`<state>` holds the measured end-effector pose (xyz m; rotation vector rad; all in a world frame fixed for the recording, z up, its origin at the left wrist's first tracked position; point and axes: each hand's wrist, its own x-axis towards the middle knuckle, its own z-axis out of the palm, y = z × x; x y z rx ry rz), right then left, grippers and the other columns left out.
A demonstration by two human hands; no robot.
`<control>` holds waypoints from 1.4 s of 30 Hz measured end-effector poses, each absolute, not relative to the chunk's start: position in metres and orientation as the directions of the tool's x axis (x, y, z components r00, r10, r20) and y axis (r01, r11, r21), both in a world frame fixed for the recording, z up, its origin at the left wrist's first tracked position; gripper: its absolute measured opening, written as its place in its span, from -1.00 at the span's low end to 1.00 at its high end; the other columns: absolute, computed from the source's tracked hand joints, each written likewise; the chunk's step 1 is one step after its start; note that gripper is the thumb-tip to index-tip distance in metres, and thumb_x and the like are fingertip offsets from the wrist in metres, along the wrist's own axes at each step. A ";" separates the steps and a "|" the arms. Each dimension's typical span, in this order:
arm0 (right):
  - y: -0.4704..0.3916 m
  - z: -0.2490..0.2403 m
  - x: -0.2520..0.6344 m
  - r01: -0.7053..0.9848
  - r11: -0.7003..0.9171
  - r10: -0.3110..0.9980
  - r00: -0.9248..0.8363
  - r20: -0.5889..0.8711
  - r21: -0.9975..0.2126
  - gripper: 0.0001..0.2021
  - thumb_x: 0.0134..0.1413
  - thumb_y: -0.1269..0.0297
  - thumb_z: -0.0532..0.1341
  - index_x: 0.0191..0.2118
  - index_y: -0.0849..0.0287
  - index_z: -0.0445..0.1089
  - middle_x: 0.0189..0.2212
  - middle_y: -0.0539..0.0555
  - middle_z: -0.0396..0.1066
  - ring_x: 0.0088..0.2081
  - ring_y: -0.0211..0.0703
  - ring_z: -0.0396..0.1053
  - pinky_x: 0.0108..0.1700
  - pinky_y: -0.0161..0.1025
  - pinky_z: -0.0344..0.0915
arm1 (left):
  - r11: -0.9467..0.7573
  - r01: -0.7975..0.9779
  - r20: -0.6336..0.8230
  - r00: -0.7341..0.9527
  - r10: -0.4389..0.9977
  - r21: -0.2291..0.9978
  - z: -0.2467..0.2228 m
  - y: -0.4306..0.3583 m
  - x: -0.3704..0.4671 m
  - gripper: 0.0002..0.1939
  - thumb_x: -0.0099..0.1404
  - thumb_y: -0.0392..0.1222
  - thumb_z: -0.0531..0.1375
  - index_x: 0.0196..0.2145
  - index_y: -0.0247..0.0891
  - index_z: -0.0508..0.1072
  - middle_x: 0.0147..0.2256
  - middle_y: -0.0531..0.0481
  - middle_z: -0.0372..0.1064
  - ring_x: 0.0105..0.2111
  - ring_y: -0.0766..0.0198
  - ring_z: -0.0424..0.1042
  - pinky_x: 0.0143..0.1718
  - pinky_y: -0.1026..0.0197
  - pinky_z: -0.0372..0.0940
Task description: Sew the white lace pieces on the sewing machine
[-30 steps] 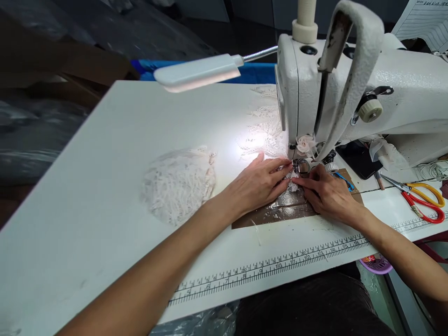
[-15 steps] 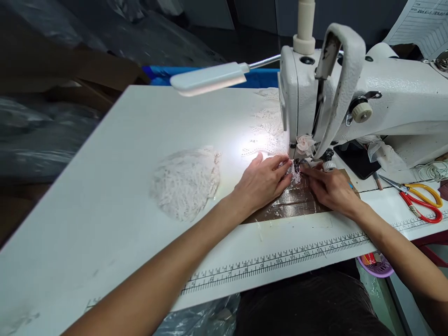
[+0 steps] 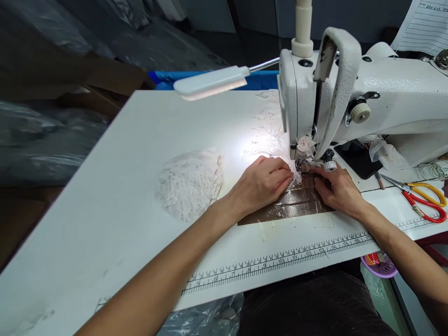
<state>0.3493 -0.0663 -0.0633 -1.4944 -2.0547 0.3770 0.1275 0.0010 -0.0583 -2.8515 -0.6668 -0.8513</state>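
Observation:
White lace trim (image 3: 268, 133) runs over the table behind the sewing machine's needle area and comes forward to the presser foot (image 3: 298, 165). Just left of the foot, my left hand (image 3: 266, 182) has its fingers drawn together in a pinch on the lace edge. On the other side, my right hand (image 3: 338, 189) lies with index finger stretched toward the foot and thumb apart; I see nothing held in it. Under both hands is a brown, shiny taped sheet (image 3: 297, 205). The sewing machine (image 3: 315, 93) stands over them, its needle tip hard to make out.
A heap of white lace (image 3: 189, 186) lies left on the white table (image 3: 115, 200). Right are scissors (image 3: 423, 198) with yellow and red handles and a black phone (image 3: 360, 158). A lamp (image 3: 212, 83) hangs above; a ruler strip (image 3: 280, 263) lines the front edge.
My left hand's fingers have drawn from lying flatter on the lace into a pinch. My right hand has shifted slightly right, away from the presser foot. The view has moved a little.

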 end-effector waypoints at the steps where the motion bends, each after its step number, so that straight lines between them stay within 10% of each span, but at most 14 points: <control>1: -0.066 -0.064 0.349 0.775 0.346 0.933 -0.223 0.284 -0.530 -0.73 0.20 0.37 0.06 -0.16 0.23 0.50 -0.36 0.12 0.36 -0.30 -0.13 0.32 -0.21 -0.15 0.36 | -0.914 0.402 0.527 0.766 0.367 0.052 -0.060 0.001 0.129 -0.71 0.47 -0.27 0.03 -0.33 -0.30 0.51 -0.32 -0.06 0.51 -0.34 0.28 0.46 -0.29 0.17 0.35; 12: -0.068 -0.065 0.348 0.770 0.361 0.924 -0.219 0.314 -0.526 -0.74 0.27 0.31 0.08 -0.13 0.20 0.51 -0.25 0.17 0.39 -0.26 -0.12 0.36 -0.19 -0.13 0.39 | -0.890 0.426 0.455 0.768 0.451 0.162 -0.070 0.002 0.134 -0.69 0.48 -0.21 0.01 -0.26 -0.27 0.54 -0.27 -0.05 0.55 -0.31 0.24 0.51 -0.28 0.14 0.38; 25: -0.068 -0.065 0.345 0.774 0.324 0.945 -0.230 0.234 -0.545 -0.69 0.25 0.35 0.08 -0.02 0.18 0.51 -0.23 0.16 0.43 -0.24 -0.11 0.38 -0.13 -0.14 0.36 | -0.903 0.429 0.499 0.790 0.355 -0.037 -0.070 -0.004 0.135 -0.70 0.48 -0.29 0.00 -0.28 -0.32 0.52 -0.29 -0.07 0.54 -0.36 0.25 0.50 -0.36 0.17 0.35; 42: -0.067 -0.069 0.347 0.798 0.419 0.908 -0.364 0.208 -0.432 -0.62 0.34 0.27 0.00 0.13 0.06 0.44 -0.17 0.15 0.36 -0.22 -0.13 0.38 -0.19 -0.17 0.36 | -0.929 0.369 0.468 0.821 0.327 0.000 -0.068 -0.007 0.128 -0.68 0.46 -0.29 -0.02 -0.24 -0.34 0.54 -0.18 -0.17 0.53 -0.26 0.19 0.52 -0.25 0.10 0.47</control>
